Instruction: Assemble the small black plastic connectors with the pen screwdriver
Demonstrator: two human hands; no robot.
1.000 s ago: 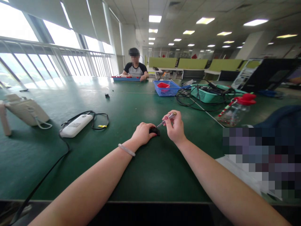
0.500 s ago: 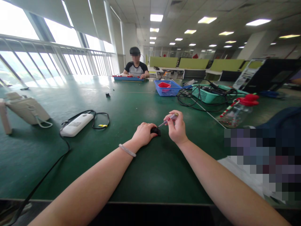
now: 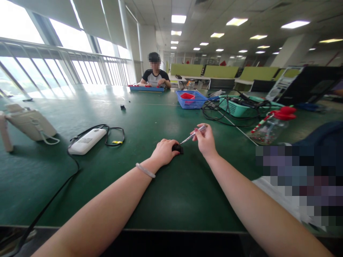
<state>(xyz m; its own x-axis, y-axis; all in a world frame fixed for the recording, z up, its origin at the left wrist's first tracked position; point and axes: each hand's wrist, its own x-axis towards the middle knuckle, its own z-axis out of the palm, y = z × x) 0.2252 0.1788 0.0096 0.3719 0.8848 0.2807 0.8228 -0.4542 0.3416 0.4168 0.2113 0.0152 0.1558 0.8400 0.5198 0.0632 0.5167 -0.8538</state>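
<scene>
My left hand (image 3: 163, 152) is curled over a small black part (image 3: 178, 148) and pins it to the green table (image 3: 150, 117). A clear bracelet circles that wrist. My right hand (image 3: 205, 141) pinches a small screwdriver (image 3: 193, 135) with a clear handle. Its thin metal tip slants down to the left and meets the top of the black part.
A white power bank (image 3: 87, 141) with a black cable lies at the left, a beige device (image 3: 29, 125) further left. A blue basket (image 3: 190, 99), a teal tray of cables (image 3: 241, 106) and a red-lidded bottle (image 3: 270, 126) stand beyond. A person sits at the far end.
My right hand has shifted a little to the right and upward, so the screwdriver lies at a flatter slant. My left hand and the black part have stayed put.
</scene>
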